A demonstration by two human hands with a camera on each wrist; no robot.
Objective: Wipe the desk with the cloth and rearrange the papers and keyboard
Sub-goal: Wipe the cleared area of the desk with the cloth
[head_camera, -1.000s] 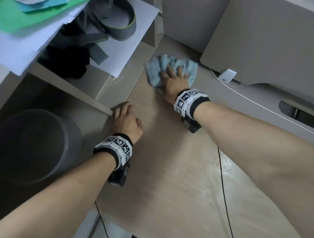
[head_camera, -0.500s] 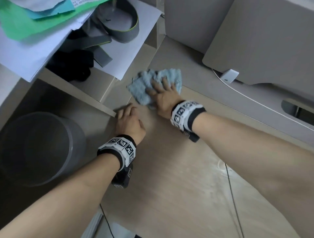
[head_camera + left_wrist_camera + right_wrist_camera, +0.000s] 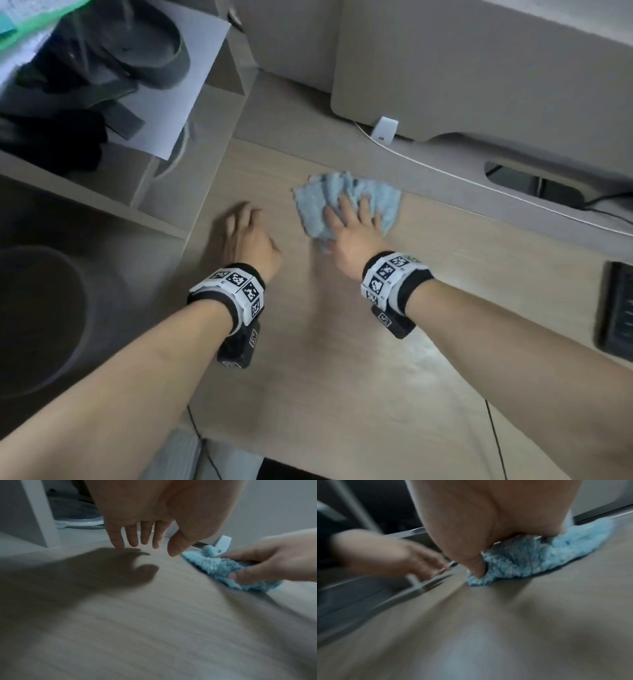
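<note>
Wiping mid-stroke: right hand [image 3: 354, 228] pressed flat, fingers spread, on the blue cloth [image 3: 346, 202] against the table [image 3: 342, 377]. Left hand [image 3: 246, 240] just beside it, relaxed and holding nothing, fingertips down. Probably next: further passes toward the keyboard [image 3: 616, 308], well off to the right.

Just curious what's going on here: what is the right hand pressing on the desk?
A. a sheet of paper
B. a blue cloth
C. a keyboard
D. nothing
B: the right hand lies with spread fingers on the blue cloth, flat on the desk.
</note>
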